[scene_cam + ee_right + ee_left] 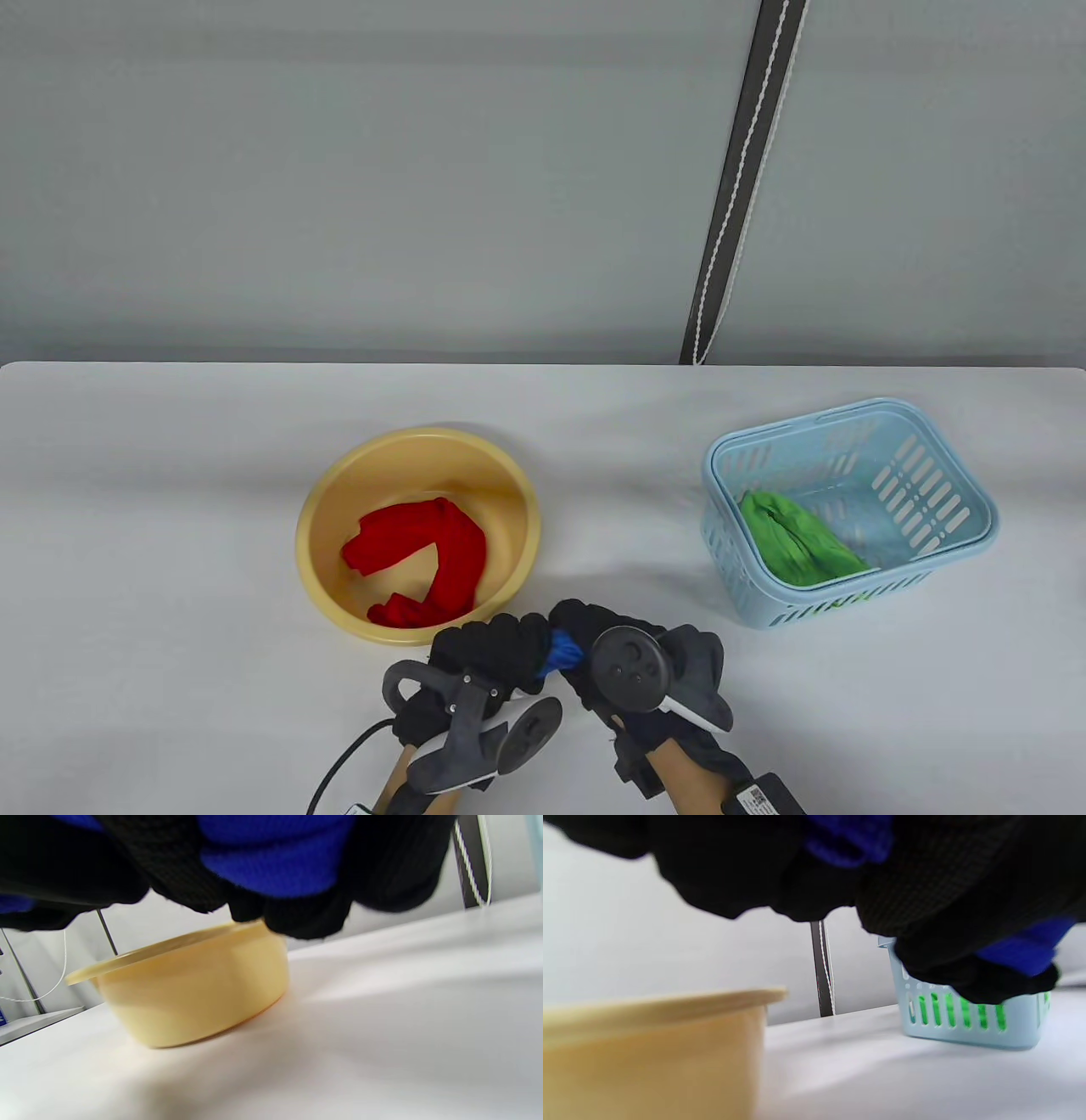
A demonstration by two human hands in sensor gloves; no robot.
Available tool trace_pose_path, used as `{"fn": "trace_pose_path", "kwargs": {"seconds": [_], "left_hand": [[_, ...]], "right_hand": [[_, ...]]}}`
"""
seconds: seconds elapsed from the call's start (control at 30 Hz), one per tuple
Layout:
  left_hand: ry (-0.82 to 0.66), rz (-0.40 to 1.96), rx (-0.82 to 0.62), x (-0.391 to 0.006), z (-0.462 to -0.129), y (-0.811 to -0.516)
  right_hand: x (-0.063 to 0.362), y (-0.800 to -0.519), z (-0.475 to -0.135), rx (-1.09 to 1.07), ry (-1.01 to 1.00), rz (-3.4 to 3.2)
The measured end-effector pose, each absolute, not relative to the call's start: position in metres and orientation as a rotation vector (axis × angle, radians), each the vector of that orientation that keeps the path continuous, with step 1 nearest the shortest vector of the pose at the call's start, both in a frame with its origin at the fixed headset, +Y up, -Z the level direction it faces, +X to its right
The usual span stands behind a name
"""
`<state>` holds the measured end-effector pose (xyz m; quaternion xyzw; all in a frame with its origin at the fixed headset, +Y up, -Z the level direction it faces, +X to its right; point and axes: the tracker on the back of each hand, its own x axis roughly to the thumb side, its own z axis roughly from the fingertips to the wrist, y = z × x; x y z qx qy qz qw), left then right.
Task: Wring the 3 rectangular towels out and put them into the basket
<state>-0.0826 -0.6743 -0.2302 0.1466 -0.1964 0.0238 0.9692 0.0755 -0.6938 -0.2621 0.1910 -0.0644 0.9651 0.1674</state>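
no text, brand, number or sign can be read in any of the views. the only printed thing is a small white label [752, 796] on the dark strap at the right wrist, at the bottom edge of the table view; it carries what looks like a code and fine print, too small and blurred to make out. the basin, the basket and the towels show no lettering.

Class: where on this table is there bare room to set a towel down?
Free: table left of the basin, the strip behind it, and between basin and basket. Crowded: front centre, where both hands grip the blue towel.
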Motion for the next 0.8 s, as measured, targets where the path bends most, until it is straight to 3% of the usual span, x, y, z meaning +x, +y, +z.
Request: {"fn": "trace_pose_path", "kwargs": {"seconds": [0.3, 0.8], "left_hand": [[-0.322, 0.654, -0.081, -0.1, -0.252, -0.68], [-0.421, 1.347, -0.603, -0.099, -0.273, -0.714]], "right_hand": [[0.078, -0.69, -0.258, 0.601, -0.561, 2.788], [0.084, -0.679, -0.256, 0.674, -0.713, 2.721]]}}
